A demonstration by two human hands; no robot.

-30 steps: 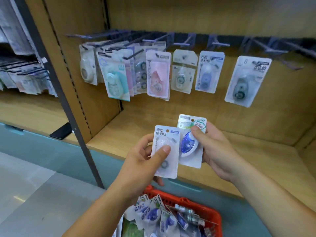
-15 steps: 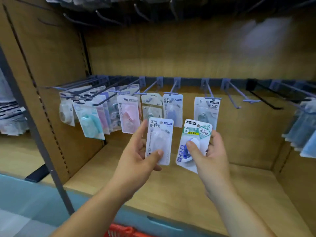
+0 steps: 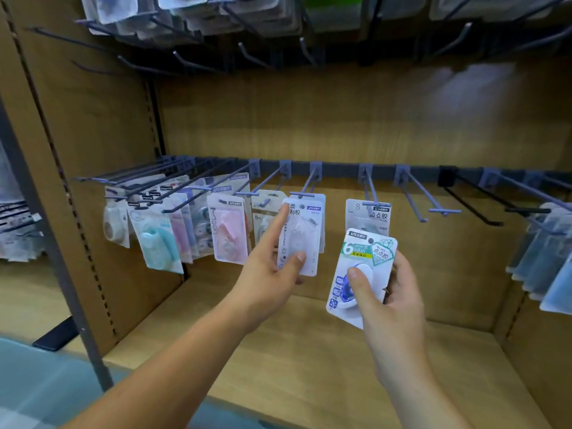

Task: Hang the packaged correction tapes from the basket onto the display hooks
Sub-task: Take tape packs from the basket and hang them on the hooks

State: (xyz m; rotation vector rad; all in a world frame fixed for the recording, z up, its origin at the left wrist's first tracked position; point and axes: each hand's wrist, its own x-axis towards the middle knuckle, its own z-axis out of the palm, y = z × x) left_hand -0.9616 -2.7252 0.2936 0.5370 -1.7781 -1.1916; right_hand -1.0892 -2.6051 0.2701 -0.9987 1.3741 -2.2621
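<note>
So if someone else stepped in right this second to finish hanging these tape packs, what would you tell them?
Left hand: pinches the white pack, its top at the tip of a hook that already carries packs; whether it is threaded, I cannot tell.
Right hand: grips the blue-and-white pack below the hook row, not hung.
Done: several hooks on the left are stocked.
Left to do: seat the white pack, hang the blue-and-white one, perhaps on a bare hook to the right. Basket is out of view.
</note>
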